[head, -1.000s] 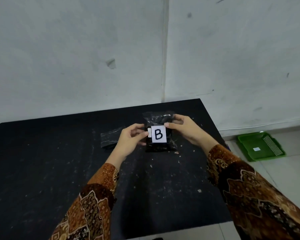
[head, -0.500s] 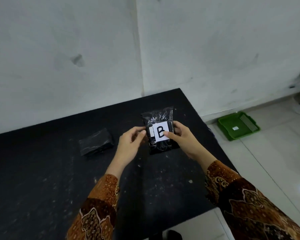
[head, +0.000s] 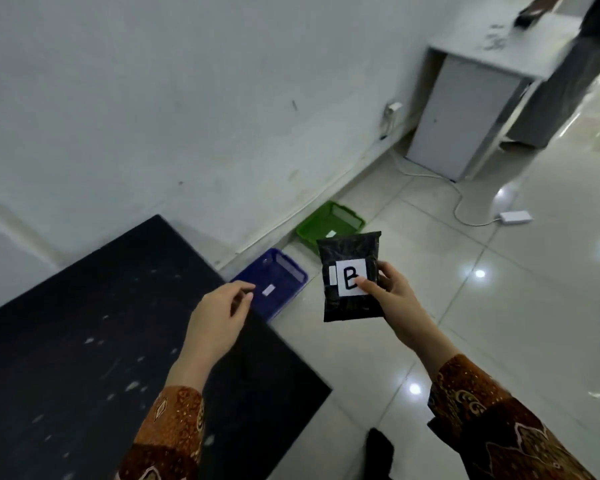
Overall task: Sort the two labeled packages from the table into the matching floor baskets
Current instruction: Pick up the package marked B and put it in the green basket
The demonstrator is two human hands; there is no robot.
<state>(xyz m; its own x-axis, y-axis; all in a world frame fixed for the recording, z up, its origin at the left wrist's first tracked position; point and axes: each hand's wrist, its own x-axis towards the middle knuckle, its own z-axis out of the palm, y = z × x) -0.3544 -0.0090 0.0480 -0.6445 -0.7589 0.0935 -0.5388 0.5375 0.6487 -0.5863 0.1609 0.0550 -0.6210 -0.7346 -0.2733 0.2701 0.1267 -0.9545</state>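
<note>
My right hand (head: pixel 392 292) holds a black plastic package (head: pixel 347 306) with a white label marked "B", upright in the air over the tiled floor, to the right of the black table (head: pixel 84 341). My left hand (head: pixel 219 320) is empty, fingers loosely curled, hovering at the table's right edge. A blue basket (head: pixel 291 271) with a small white tag lies on the floor by the wall, just past the left hand. Behind the package sits a green basket (head: pixel 312 226), also tagged and partly hidden by it. The second package is out of view.
A white wall runs along the left and back. A grey cabinet (head: pixel 465 109) stands at the far right against the wall, with a white cable and adapter (head: pixel 515 217) on the glossy tiled floor. A dark shoe tip (head: pixel 378 448) shows at the bottom.
My left hand has let go of the B package. My right hand has carried it off the table to the right, over the floor. The view has swung right, showing the blue basket.
</note>
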